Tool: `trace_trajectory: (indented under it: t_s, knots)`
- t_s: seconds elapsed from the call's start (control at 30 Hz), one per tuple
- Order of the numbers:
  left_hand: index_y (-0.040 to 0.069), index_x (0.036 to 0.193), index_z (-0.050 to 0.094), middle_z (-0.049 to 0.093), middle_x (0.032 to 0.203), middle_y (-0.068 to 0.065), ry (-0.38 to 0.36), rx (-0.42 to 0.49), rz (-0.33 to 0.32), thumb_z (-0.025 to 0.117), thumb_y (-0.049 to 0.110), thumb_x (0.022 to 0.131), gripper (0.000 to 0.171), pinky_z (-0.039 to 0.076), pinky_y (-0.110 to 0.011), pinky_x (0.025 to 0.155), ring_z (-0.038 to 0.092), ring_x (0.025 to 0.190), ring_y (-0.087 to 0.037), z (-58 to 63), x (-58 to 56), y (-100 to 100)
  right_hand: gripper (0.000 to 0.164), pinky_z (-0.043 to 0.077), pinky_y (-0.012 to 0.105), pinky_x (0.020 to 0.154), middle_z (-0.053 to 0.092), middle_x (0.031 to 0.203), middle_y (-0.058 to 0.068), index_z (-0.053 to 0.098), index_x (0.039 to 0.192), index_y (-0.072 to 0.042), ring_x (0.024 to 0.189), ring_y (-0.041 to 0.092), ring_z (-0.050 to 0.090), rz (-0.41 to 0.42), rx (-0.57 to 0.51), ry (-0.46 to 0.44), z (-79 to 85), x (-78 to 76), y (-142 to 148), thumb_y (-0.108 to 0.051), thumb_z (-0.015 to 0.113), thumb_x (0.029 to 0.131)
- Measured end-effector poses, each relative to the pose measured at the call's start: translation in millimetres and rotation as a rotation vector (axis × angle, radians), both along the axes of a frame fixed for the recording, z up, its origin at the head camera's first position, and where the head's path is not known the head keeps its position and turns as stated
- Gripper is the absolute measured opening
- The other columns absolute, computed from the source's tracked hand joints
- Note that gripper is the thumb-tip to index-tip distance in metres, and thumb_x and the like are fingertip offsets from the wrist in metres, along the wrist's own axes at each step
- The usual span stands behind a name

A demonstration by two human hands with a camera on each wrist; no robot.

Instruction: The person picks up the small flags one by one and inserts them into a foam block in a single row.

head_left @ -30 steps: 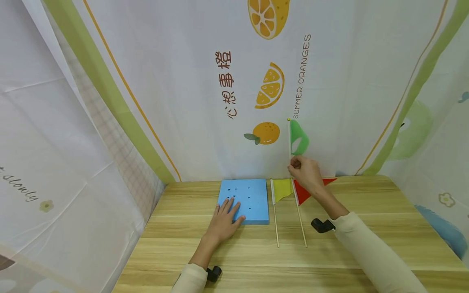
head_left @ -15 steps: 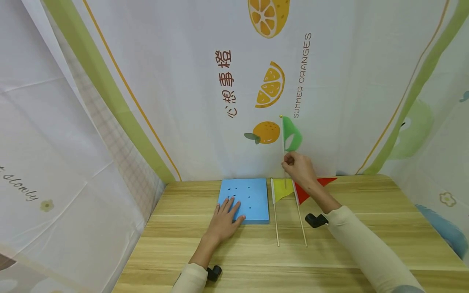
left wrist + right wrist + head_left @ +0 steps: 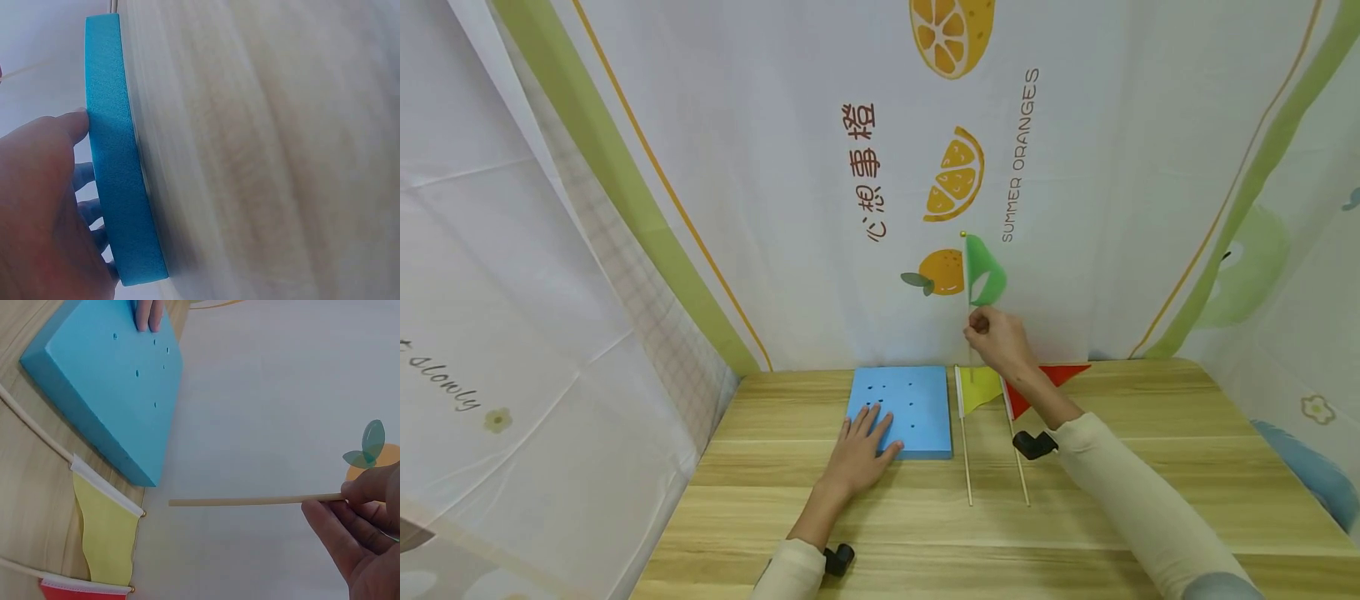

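A blue foam block (image 3: 928, 433) with several small holes lies flat on the table. My left hand (image 3: 856, 458) rests on its near left part, fingers spread and straight; in the left wrist view the thumb touches the block's edge. Up in the air, my right hand (image 3: 1000, 340) pinches the wooden stick of a green flag (image 3: 987, 271) between thumb and fingers. The flag stands nearly upright, its bare stick (image 3: 244, 501) pointing down, with the lower end apart from the block and to its right.
Right of the block, a yellow flag (image 3: 976, 388) and a red flag (image 3: 1063, 375) lie on the wooden table (image 3: 760, 500), their sticks toward me. My right forearm passes over part of the red one. A printed white curtain (image 3: 790, 208) hangs behind the table.
My right hand has moved left with the green flag, toward the block, rising slightly. The left hand keeps its place on the block, and the two lying flags have not moved.
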State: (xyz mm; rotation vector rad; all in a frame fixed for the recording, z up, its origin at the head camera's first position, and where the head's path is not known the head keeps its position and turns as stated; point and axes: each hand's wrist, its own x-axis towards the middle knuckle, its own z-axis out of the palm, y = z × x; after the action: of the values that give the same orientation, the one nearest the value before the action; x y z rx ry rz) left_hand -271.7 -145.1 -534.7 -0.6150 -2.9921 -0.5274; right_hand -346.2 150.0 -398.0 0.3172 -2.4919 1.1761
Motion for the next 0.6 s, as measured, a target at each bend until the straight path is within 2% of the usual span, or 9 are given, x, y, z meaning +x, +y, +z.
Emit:
trace_trajectory:
  t_s: [0.6]
  knots:
    - [0.011, 0.164, 0.043, 0.03, 0.175, -0.018, -0.008, 0.01, -0.005, 0.05, 0.05, 0.111, 0.066, 0.019, -0.064, 0.132, 0.023, 0.164, -0.043, 4.3, 2.7, 1.3, 0.011, 0.065, 0.041, 0.081, 0.077, 0.1, 0.019, 0.07, 0.103, 0.003, 0.093, 0.032, 0.075, 0.035, -0.004, 0.011, 2.7, -7.0, -25.5, -0.007, 0.072, 0.1]
